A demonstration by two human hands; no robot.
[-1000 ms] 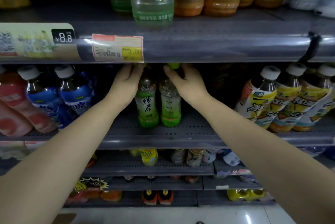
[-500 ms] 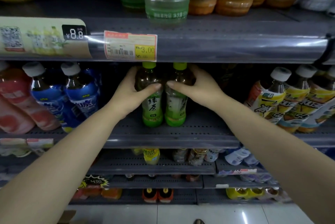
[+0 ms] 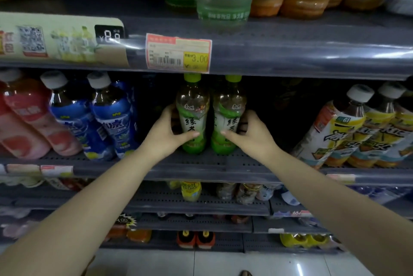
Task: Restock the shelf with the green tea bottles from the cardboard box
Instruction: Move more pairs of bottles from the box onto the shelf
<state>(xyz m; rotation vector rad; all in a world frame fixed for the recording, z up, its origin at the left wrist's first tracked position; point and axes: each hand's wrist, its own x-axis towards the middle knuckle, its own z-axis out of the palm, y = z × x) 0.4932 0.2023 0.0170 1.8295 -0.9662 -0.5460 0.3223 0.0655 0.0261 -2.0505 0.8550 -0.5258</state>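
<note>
Two green tea bottles with green caps stand upright side by side on the middle grey shelf (image 3: 201, 166). My left hand (image 3: 164, 133) wraps the lower body of the left green tea bottle (image 3: 192, 108), thumb across its label. My right hand (image 3: 251, 133) grips the right green tea bottle (image 3: 229, 108) the same way, fingers behind it. Both bottles rest on the shelf, almost touching each other. The cardboard box is out of view.
Blue-labelled bottles (image 3: 107, 117) and pink ones (image 3: 26, 119) lean at the left of the same shelf; yellow iced-tea bottles (image 3: 348, 128) lean at the right. The upper shelf edge with a 3.00 price tag (image 3: 178, 53) hangs just above the caps. Lower shelves hold more drinks.
Both hands slid down from the bottles' necks to their lower bodies, and the two bottles have come forward and closer together on the shelf.
</note>
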